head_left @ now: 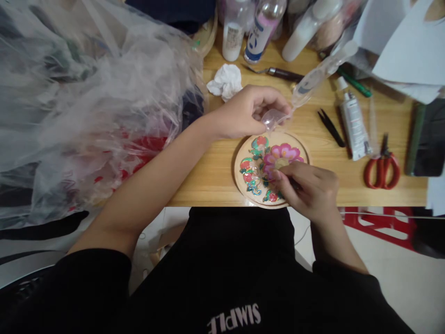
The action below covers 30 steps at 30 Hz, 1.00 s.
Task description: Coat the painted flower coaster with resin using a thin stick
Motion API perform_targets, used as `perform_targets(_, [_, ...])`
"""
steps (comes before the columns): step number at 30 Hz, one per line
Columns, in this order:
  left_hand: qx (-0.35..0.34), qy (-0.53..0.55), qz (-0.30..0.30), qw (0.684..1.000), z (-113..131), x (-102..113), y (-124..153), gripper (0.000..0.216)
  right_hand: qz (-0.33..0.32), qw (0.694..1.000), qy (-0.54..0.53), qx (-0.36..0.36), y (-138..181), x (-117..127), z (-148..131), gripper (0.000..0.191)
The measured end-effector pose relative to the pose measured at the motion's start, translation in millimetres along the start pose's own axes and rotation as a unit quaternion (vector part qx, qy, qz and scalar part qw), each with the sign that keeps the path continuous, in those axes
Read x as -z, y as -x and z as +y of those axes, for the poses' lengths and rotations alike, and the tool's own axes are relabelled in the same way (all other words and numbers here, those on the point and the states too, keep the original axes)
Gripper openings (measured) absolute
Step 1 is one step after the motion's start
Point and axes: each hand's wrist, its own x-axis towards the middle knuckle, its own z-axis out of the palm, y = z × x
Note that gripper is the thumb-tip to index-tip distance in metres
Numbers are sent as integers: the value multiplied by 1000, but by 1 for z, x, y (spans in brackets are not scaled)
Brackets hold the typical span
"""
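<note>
A round wooden plaque [243, 183] with painted pink, red and green flowers lies near the desk's front edge. My left hand [245, 111] hovers just above its far rim, pinching a small clear plastic cup [273, 119]. My right hand [308, 185] rests on the plaque's right side, its fingertips pressed on the flower design; whether it holds a thin tool is hidden by the fingers.
A clear squeeze bottle [320, 74] lies tilted behind the plaque. Black tweezers [331, 127], a white tube [353, 123] and red scissors [382, 168] lie to the right. A crumpled tissue [225, 81], a metal tool [278, 72] and several bottles stand at the back. A big plastic bag [86, 106] fills the left.
</note>
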Motion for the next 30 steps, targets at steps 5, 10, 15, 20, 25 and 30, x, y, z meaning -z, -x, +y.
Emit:
perform_targets(5, [-7, -1, -9, 1000, -5, 2, -1, 33, 19, 1000, 9, -3, 1, 4, 0, 15])
perform_targets(10, [-17, 23, -3, 1000, -10, 3, -2, 33, 103, 994, 28, -40, -3, 13, 6, 15])
perform_targets(15, [-46, 16, -14, 999, -11, 4, -1, 32, 136, 985, 90, -50, -24, 17, 16, 17])
perform_targets(20, [-57, -5, -31, 998, -13, 6, -2, 40, 114, 976, 186, 5, -43, 11, 26, 18])
perform_targets(25, [-55, -20, -34, 998, -13, 7, -2, 43, 106, 974, 199, -1, -46, 2, 37, 21])
perform_targets(30, [-65, -16, -28, 997, -13, 6, -2, 40, 88, 990, 105, -45, -46, -1, 39, 25])
